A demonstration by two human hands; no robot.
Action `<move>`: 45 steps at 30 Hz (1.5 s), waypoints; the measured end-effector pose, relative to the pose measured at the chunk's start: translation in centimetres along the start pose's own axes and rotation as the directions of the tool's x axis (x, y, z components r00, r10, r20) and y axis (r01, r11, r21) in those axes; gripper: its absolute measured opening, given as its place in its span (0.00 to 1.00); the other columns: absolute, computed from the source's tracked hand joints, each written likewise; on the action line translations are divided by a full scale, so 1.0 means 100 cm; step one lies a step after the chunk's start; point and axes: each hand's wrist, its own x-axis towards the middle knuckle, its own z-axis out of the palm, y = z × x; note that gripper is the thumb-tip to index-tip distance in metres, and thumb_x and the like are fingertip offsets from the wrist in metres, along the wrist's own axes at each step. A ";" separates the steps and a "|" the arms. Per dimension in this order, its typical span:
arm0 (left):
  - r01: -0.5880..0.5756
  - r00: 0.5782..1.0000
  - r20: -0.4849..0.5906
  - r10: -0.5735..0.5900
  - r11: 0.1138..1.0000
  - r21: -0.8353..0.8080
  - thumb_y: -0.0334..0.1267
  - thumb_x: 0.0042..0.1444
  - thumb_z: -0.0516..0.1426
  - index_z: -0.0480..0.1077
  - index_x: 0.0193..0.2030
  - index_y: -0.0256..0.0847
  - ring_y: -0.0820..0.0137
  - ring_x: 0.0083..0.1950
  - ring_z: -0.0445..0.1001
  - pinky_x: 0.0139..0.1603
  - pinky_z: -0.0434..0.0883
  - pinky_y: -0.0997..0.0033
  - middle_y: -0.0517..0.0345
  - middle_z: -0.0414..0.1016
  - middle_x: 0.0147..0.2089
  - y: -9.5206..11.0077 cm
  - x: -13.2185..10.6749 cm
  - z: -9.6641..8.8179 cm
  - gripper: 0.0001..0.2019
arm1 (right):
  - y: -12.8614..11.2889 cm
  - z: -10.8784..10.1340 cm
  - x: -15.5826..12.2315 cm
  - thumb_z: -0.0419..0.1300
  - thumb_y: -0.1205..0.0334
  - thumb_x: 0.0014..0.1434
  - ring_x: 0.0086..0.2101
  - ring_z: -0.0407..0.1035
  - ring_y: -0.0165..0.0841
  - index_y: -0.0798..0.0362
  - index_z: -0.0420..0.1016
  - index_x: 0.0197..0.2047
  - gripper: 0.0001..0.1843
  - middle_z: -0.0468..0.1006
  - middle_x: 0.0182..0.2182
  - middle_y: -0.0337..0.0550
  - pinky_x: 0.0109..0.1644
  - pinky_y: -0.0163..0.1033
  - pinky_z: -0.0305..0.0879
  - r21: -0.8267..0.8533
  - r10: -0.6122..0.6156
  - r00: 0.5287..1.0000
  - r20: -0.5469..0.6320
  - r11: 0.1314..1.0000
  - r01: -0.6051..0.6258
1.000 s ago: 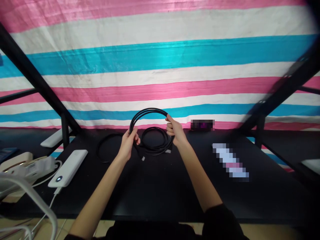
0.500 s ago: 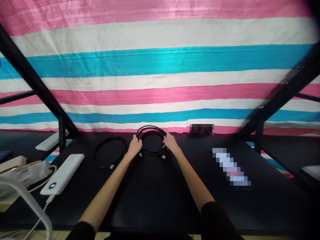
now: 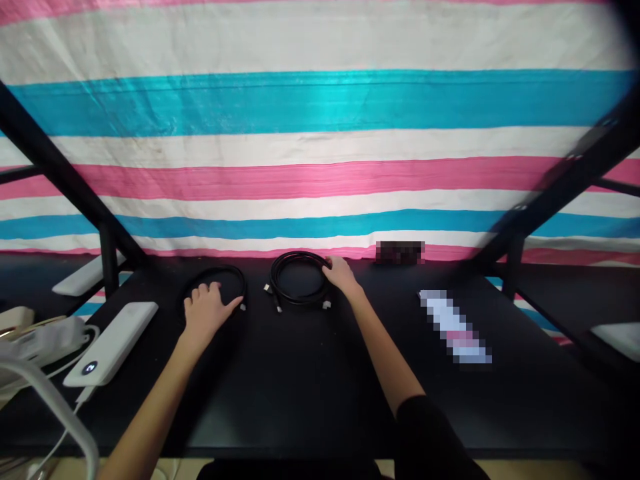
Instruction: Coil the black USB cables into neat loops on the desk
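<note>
A coiled black cable (image 3: 275,279) lies on the black tabletop ahead of me, its light metal plug (image 3: 327,305) at the near right of the loop and more plug ends at the left. At the right rim of that coil, my right hand (image 3: 341,275) has its fingers closed round the strands. My left hand (image 3: 206,308) is over a second black cable coil (image 3: 245,283) farther left, fingers spread and thumb out toward its plug. The hand covers the near left part of that loop.
To the left lies a white power bank (image 3: 113,343) with a cord plugged in. Beyond it are a white power strip (image 3: 50,343) and a curved white tube (image 3: 55,393). A blurred-out flat item (image 3: 455,327) lies at right. Black frame bars (image 3: 75,180) slant on both sides before a striped sheet.
My left hand has let go of the middle coil and moved left over the other coil. The middle coil now lies flatter on the table. My right hand stays at its right rim.
</note>
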 end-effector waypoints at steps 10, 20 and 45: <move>-0.052 0.991 0.119 0.062 0.995 -0.091 0.42 0.48 0.55 0.68 0.26 0.40 0.53 0.44 0.70 0.47 0.64 0.57 0.48 0.73 0.34 -0.021 -0.015 0.018 0.08 | -0.019 -0.029 -0.013 0.56 0.65 0.55 0.41 0.70 0.36 0.56 0.72 0.51 0.19 0.74 0.43 0.51 0.48 0.43 0.66 0.099 -0.136 0.978 -0.159 0.983 0.153; -0.124 0.970 -0.235 -0.068 0.692 -0.711 0.56 0.58 0.45 0.60 0.30 0.42 0.75 0.21 0.56 0.23 0.53 0.77 0.64 0.56 0.19 -0.010 -0.032 -0.036 0.19 | -0.093 -0.035 -0.083 0.57 0.64 0.56 0.34 0.71 0.30 0.55 0.76 0.44 0.13 0.77 0.34 0.44 0.44 0.40 0.68 0.419 -0.458 0.889 0.008 0.809 0.413; -0.412 0.906 -0.417 0.068 -0.078 -0.908 0.50 0.54 0.58 0.66 0.27 0.42 0.77 0.13 0.50 0.14 0.50 0.74 0.65 0.56 0.14 -0.039 -0.149 -0.107 0.14 | -0.116 0.084 -0.096 0.61 0.52 0.54 0.52 0.65 0.40 0.51 0.62 0.60 0.32 0.71 0.50 0.51 0.57 0.46 0.57 0.503 -0.180 0.980 0.090 0.857 0.111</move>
